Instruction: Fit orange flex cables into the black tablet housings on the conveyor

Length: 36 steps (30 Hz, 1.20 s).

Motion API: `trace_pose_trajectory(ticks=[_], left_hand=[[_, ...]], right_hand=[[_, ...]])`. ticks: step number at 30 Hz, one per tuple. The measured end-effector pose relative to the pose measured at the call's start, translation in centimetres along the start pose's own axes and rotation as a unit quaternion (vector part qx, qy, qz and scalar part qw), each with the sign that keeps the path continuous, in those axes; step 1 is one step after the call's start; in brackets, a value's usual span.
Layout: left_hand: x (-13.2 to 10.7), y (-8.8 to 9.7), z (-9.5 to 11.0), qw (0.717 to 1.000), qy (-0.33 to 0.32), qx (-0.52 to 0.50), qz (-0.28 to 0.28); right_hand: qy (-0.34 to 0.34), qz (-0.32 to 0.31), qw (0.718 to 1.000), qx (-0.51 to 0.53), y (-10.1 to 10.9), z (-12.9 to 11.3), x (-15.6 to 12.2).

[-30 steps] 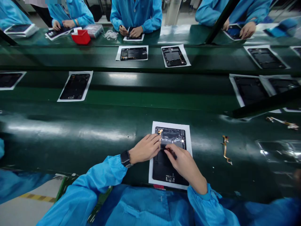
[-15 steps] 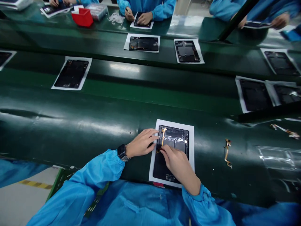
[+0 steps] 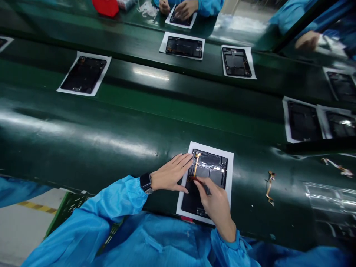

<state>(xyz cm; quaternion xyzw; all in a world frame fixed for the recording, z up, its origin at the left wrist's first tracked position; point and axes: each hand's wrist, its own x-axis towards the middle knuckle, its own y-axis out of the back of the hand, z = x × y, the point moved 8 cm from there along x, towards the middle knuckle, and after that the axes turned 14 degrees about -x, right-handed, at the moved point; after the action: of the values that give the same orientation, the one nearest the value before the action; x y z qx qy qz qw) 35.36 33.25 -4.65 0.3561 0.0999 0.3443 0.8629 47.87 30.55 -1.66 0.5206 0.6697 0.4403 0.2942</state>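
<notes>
An opened tablet housing [image 3: 191,200] lies on a white sheet [image 3: 229,170] at the bench's near edge. Along its upper left part runs an orange flex cable [image 3: 196,165]. My left hand [image 3: 172,173] lies flat at the housing's left edge, fingers stretched out and thumb apart. With thumb and forefinger, my right hand [image 3: 213,194] pinches the lower end of the flex cable, which looks dark reddish there. The right palm covers part of the housing's lower right.
A loose flex cable [image 3: 269,188] and a clear plastic tray [image 3: 328,196] lie to the right. Several more housings on sheets, such as one at the back left [image 3: 83,74], rest on the green benches. A dark bar [image 3: 319,145] juts in from the right. Co-workers' hands [image 3: 185,9] are across the bench.
My left hand has flattened, its fingers straighter and closer together over the housing's edge. My right hand keeps its pinch, with the wrist turned slightly. The camera view has shifted and tilted.
</notes>
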Motion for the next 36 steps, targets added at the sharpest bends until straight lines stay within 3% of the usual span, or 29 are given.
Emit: trace_pose_trajectory(ticks=[19,28,36], left_hand=[[0.0,-0.1,0.0,1.0,0.004,0.01,0.004],[-0.1,-0.1,0.0,1.0,-0.002,0.013,0.011],[0.0,-0.2,0.0,1.0,0.002,0.013,0.009]], right_hand=[[0.025,-0.03,0.992,-0.124,-1.2,-2.1,0.5],[-0.003,-0.031,0.994,-0.107,0.2,-0.7,0.4],[0.025,-0.043,0.985,-0.162,-0.3,-2.2,0.6]])
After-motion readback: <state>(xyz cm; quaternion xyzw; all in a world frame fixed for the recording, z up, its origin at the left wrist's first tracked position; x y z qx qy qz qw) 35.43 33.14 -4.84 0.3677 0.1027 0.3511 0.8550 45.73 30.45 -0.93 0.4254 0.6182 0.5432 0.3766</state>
